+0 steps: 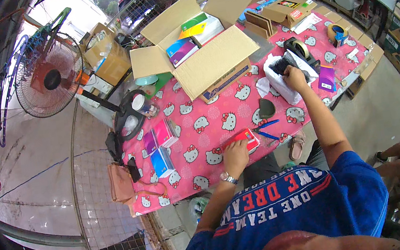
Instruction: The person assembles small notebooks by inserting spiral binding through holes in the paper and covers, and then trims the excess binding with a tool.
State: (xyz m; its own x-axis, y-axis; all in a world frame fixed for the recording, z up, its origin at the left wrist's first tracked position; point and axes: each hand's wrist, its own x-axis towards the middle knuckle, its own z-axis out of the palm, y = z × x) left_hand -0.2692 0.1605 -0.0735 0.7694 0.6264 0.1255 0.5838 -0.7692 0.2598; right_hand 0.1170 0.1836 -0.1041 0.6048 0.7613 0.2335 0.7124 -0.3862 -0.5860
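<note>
My left hand (236,157) is closed over the left end of a red booklet stack (251,140) at the table's near edge. A wristwatch is on that wrist. Farther right, my right hand (295,79) reaches into an open white bag (279,83), its fingers pinched at a dark, thin-stranded bundle (281,66). I cannot make out exactly what the bundle is. Blue-handled pliers (267,132) lie just right of the red stack. Beyond them stands a dark green, rounded holder (267,108).
An open cardboard box (217,63) holds colourful booklets at the back. Blue and purple booklet stacks (162,162) lie at left, near a phone (134,169) and pink bag (121,183). A tape dispenser (298,48) stands behind the white bag, with a purple booklet (326,78) to its right.
</note>
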